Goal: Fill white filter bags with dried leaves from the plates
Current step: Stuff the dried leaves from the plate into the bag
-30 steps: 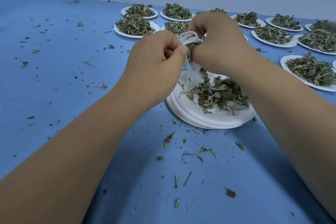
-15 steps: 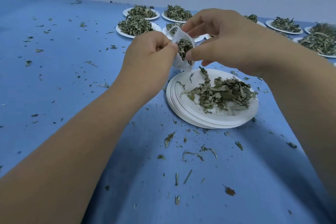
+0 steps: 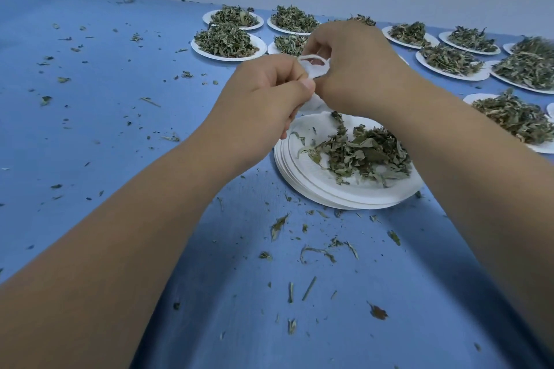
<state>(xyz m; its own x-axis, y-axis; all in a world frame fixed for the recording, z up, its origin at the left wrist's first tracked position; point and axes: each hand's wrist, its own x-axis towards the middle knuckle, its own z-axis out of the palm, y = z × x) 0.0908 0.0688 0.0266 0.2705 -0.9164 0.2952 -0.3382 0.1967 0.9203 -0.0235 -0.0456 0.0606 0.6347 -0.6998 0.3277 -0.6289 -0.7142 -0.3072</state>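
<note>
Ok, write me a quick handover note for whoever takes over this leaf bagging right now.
Left hand: pinches the white filter bag on its near side.
Right hand: grips the bag's top from the far side; its fingertips are hidden.
The bag is held over the far edge of the stack of paper plates, which carries a thin pile of dried leaves.
Done: cannot tell how full the bag is.
Left: finish this bag, then the heaped plates behind.
</note>
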